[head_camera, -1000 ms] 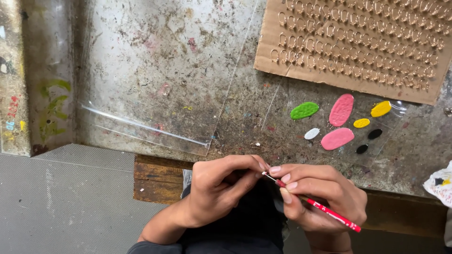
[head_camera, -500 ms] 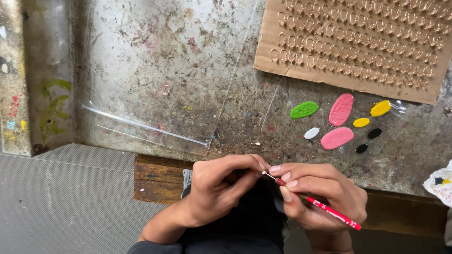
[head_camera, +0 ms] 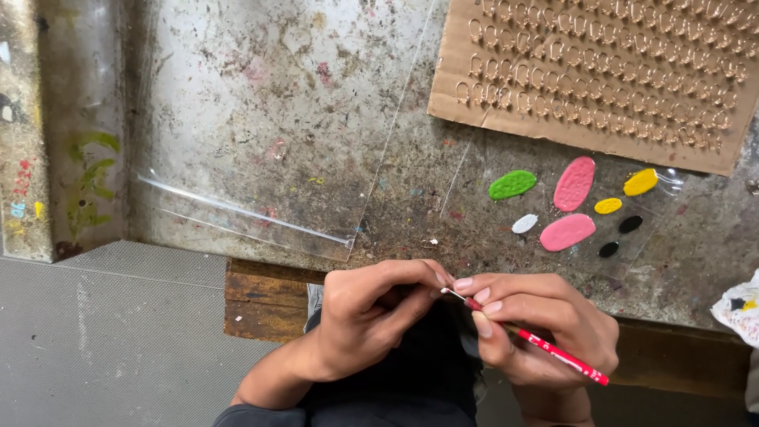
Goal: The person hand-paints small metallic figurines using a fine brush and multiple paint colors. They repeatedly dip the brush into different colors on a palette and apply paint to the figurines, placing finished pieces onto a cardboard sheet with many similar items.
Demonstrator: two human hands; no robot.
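Note:
My right hand (head_camera: 538, 324) grips a thin red tool (head_camera: 553, 354) like a pen, its pale metal tip pointing left. My left hand (head_camera: 371, 312) is pinched shut just at that tip, thumb and fingers closed over something too small to make out. Both hands hover over my lap, just below the worn wooden front edge (head_camera: 269, 296) of the workbench. Above them on the bench lie oval blobs of colour: green (head_camera: 511, 184), two pink (head_camera: 568, 231), yellow (head_camera: 639, 182), white (head_camera: 524, 224) and black (head_camera: 630, 224).
A brown cardboard sheet (head_camera: 601, 71) studded with rows of small gold rings lies at the back right. A clear plastic sheet (head_camera: 261, 134) covers the stained grey bench at left. A grey mesh floor (head_camera: 95, 340) lies lower left; a crumpled stained cloth (head_camera: 739, 308) is at the right edge.

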